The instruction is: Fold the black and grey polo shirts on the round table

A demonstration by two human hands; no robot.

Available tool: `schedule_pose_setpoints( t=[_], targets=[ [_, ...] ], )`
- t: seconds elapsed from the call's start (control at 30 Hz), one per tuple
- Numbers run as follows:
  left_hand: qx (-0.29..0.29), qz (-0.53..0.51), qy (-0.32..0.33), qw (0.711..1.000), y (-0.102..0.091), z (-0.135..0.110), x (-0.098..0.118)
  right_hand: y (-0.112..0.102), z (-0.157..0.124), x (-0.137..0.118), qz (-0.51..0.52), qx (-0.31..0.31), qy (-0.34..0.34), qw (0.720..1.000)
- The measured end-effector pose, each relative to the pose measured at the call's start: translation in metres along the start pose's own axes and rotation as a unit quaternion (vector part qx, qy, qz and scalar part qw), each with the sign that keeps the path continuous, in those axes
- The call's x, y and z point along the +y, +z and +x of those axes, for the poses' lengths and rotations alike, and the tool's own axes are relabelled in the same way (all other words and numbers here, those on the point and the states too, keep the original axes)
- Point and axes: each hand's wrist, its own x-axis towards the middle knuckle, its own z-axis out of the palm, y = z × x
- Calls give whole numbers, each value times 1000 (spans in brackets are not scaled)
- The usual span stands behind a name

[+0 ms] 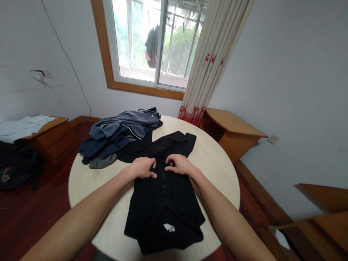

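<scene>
From the head view, here's a black shirt (176, 192) laid across the round worktop (220, 163), its dark buttons (164, 186) down the middle and a white label (169, 227) showing at the near end! In comes the left hand (144, 167), on the shirt, fingers curled, thumb standing apart; opposite, the right hand (178, 164) matches it, thumb and fingertips parted. Far left on the worktop, a heap of clothes (119, 125), grey-blue over navy!
</scene>
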Motion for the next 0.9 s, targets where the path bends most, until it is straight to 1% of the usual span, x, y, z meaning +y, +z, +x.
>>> schedule_pose_setpoints(
  t=[0.07,0.1,0.13,0.17,0.2,0.23,0.27,0.3,0.33,0.37,0.4,0.43,0.47,0.5,0.53,0.6,0.67,0.73,0.77,0.83,0.87,0.9],
  targets=[
    [5,-18,-3,1000,1,2,-3,-1,2,1,-8,8,8,1000],
    [17,-39,-2,999,0,3,-6,-4,2,4,8,34,10,999],
    [42,-69,0,997,-3,4,-11,-9,1,10,37,80,13,996],
    [81,-106,1,991,-7,4,-18,-16,-1,19,72,147,19,986],
    [134,-149,1,980,-11,5,-26,-24,-4,31,111,228,31,967],
    [198,-192,-2,961,-17,5,-35,-32,-8,46,152,314,50,936],
    [269,-229,-8,935,-23,4,-45,-40,-11,62,185,398,77,895],
    [339,-257,-18,905,-28,4,-55,-46,-15,79,212,462,107,855],
    [403,-276,-31,872,-33,4,-65,-52,-19,96,237,507,145,816],
    [458,-287,-46,840,-36,4,-74,-55,-22,111,256,535,187,783],
    [502,-291,-60,812,-38,4,-80,-56,-25,124,267,545,223,763],
    [534,-290,-67,791,-39,4,-83,-55,-27,134,266,548,252,752],
    [553,-285,-66,780,-38,5,-84,-53,-28,141,253,546,270,752],
    [562,-274,-57,778,-36,5,-82,-51,-28,144,230,540,275,762],
    [560,-258,-39,786,-33,7,-77,-48,-28,144,198,531,268,779],
    [525,-213,20,824,-23,9,-61,-43,-26,139,131,495,225,829],
    [453,-158,88,873,-11,12,-43,-40,-24,131,85,432,172,881],
    [356,-100,125,921,3,16,-28,-37,-23,124,66,342,144,926],
    [304,-73,124,942,9,17,-22,-35,-23,123,60,294,141,944],
    [207,-27,91,974,18,20,-16,-33,-23,121,39,212,147,965],
    [170,-9,72,983,21,21,-15,-32,-23,121,23,185,151,971],
    [146,8,55,988,22,22,-15,-31,-23,121,4,166,153,974]
  ],
)
